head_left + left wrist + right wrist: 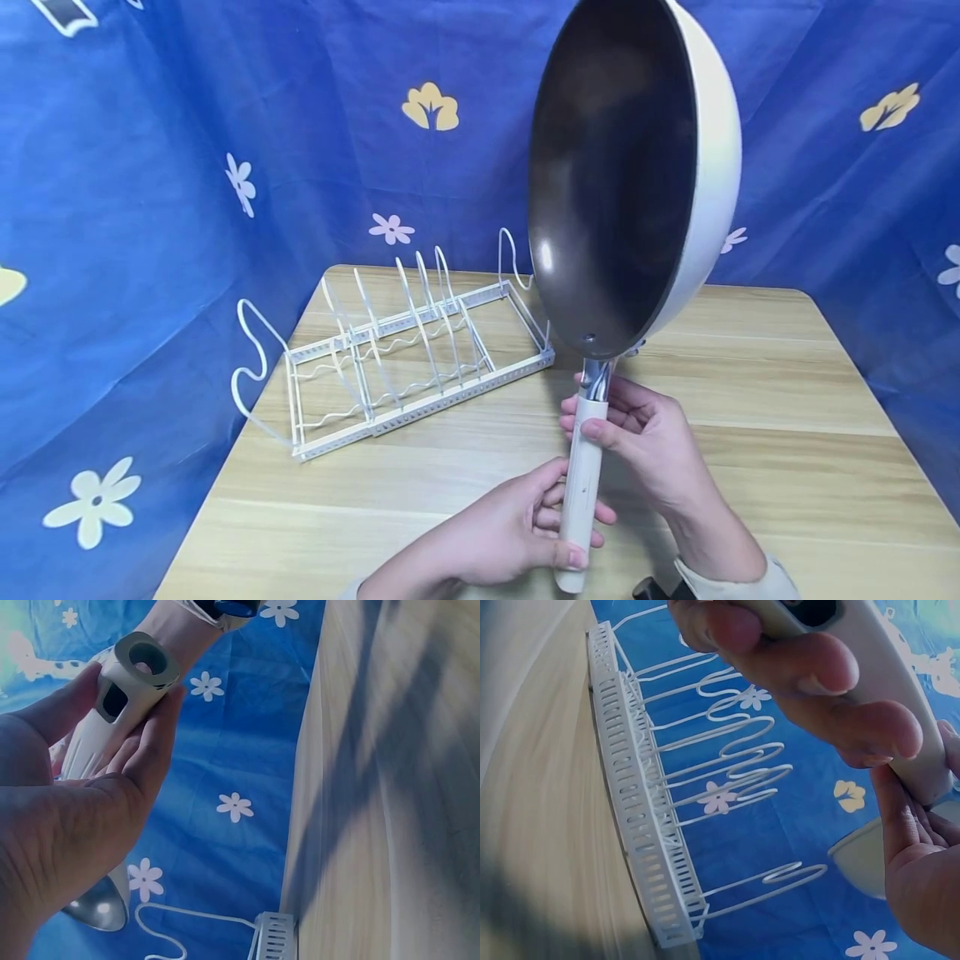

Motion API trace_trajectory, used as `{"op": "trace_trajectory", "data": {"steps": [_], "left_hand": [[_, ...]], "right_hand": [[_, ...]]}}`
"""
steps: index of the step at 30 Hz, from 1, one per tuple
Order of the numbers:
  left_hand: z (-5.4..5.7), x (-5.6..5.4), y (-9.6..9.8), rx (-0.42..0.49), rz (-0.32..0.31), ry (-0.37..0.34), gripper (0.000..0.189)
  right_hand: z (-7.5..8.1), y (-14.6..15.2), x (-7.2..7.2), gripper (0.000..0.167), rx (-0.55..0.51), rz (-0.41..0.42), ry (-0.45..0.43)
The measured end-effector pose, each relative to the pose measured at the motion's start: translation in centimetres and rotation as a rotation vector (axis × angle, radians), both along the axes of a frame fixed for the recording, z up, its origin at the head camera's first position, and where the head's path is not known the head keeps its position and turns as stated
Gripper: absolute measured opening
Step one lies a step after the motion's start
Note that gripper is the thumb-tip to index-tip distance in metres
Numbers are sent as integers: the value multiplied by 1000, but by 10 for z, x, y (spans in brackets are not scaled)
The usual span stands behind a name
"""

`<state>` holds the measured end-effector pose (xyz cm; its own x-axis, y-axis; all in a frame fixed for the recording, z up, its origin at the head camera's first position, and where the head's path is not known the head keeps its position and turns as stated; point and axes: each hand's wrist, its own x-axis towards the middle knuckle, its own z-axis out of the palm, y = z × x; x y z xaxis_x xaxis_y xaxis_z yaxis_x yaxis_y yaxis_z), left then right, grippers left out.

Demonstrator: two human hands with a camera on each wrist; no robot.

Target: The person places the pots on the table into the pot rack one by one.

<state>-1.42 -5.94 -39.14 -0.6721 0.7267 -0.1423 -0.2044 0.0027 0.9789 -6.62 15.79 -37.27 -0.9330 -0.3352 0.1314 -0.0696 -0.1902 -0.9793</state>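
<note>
A large frying pan [615,183], dark inside and pale outside, is held upright above the table, its open side turned toward the left. Its pale handle [579,500] points down. My right hand [648,437] grips the handle's upper part, just below the metal collar [596,379]. Lower down, my left hand [525,525] holds the handle near its end, thumb on the front and fingers behind. In the left wrist view, that handle end [142,660] shows an opening between thumb and fingers. The left fingers [832,697] partly cover the handle in the right wrist view.
A white wire rack [405,362] with several upright loops stands on the wooden table [787,467], left of the pan. Blue cloth [465,183] with flower prints surrounds the back and sides. A black object [652,589] shows at the bottom edge by the right sleeve.
</note>
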Motion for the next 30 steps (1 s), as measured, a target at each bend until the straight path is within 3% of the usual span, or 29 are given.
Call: {"op": "trace_trajectory", "data": {"steps": [13,20,30], "left_hand": [[-4,9,-13,40,33,-25,63],[-13,13,-22,53,42,-44,64],[-24,14,-26,87,61,-86,68]], "right_hand": [[3,-22,-4,55,30,75,-57],[-5,-33,-8,54,64,132,-55],[-20,-43,-16,56,100,166,-140]]}}
